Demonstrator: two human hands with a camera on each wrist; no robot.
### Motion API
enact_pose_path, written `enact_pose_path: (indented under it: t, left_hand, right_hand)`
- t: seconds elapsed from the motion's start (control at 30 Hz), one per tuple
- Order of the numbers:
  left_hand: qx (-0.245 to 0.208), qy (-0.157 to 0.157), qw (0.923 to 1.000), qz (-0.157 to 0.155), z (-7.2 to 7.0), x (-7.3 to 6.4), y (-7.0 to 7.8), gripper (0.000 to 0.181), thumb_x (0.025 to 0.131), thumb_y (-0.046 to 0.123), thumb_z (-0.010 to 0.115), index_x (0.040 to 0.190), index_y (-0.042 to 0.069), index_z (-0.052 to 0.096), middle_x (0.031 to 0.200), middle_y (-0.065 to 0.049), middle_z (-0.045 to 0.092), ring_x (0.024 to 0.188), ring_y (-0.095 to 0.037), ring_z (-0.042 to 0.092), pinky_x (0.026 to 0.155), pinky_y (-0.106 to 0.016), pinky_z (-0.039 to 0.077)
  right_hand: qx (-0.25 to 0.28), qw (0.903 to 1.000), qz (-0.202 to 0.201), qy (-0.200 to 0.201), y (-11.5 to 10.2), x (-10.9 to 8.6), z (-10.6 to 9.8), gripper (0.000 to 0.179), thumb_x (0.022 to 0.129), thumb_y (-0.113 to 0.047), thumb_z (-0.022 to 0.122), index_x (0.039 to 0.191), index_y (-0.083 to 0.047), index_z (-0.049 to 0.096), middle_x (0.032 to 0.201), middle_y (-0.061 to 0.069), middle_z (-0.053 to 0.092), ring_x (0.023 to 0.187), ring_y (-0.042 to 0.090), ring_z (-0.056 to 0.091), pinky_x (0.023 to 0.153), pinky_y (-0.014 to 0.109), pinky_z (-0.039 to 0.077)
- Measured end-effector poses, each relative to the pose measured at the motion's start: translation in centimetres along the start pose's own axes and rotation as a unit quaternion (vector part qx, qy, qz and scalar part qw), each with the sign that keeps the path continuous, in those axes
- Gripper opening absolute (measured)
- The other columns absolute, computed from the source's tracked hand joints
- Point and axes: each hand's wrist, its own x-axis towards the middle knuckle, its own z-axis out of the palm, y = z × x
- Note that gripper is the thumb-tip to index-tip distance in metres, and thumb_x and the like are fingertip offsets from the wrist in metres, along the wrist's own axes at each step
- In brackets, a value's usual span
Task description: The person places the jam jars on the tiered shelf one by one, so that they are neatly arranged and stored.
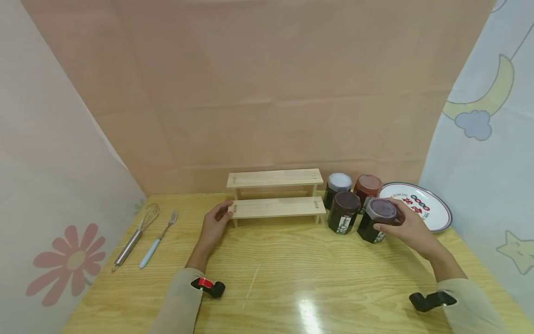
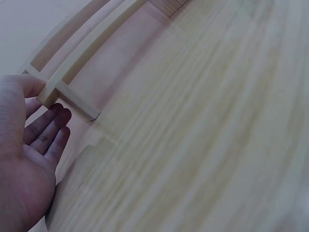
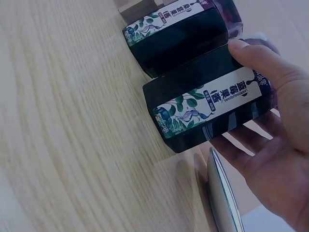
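Note:
My left hand pinches the left end of the lower board of a two-tier wooden shelf. In the left wrist view, thumb and forefinger hold the board's end, while the other fingers lie below it. My right hand grips a dark, faceted jam jar with a purple lid, thumb on one side and fingers on the other. Its white label with a leaf picture faces the right wrist camera. I cannot tell whether its base touches the table. Close on its left stands a similar dark jam jar.
Behind these stand a white-lidded jar and a reddish-lidded jar. An oval white plate lies at the right, partly behind my right hand. A whisk and a blue-handled fork lie at the left of the table.

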Motion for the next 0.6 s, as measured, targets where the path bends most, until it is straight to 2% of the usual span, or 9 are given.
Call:
enact_pose_path:
  t: [0.2,0.37,0.6]
  left_hand:
    - [0.000,0.001,1.0000,-0.003,0.1,0.0,-0.1,0.038,0.105,0.017,0.061,0.142,0.010,0.060,0.154,-0.011,0.054,0.143,-0.031,0.051,0.119,-0.047,0.042]
    - [-0.001,0.001,1.0000,-0.008,0.0,-0.1,-0.1,0.037,0.105,0.018,0.061,0.142,0.013,0.061,0.154,-0.008,0.054,0.143,-0.029,0.051,0.120,-0.046,0.042]
    - [-0.002,-0.001,1.0000,-0.005,0.0,-0.1,-0.1,0.037,0.105,0.018,0.061,0.141,0.012,0.061,0.154,-0.009,0.054,0.143,-0.030,0.051,0.120,-0.047,0.042]
  right_hand:
    - [-0.005,0.9998,0.008,0.018,-0.3,-0.1,0.0,0.074,0.091,-0.013,0.081,0.151,-0.005,0.039,0.120,-0.026,0.057,0.105,-0.016,0.059,0.078,0.015,0.057]
    - [-0.016,0.9995,0.014,0.023,-1.0,-0.3,-0.2,0.078,0.090,-0.017,0.082,0.152,-0.003,0.038,0.120,-0.026,0.056,0.104,-0.018,0.058,0.078,0.016,0.058]
    - [-0.041,0.9983,0.015,0.037,-3.1,-0.4,-1.2,0.073,0.091,-0.020,0.082,0.151,-0.013,0.042,0.119,-0.027,0.057,0.102,-0.018,0.058,0.075,0.015,0.057]
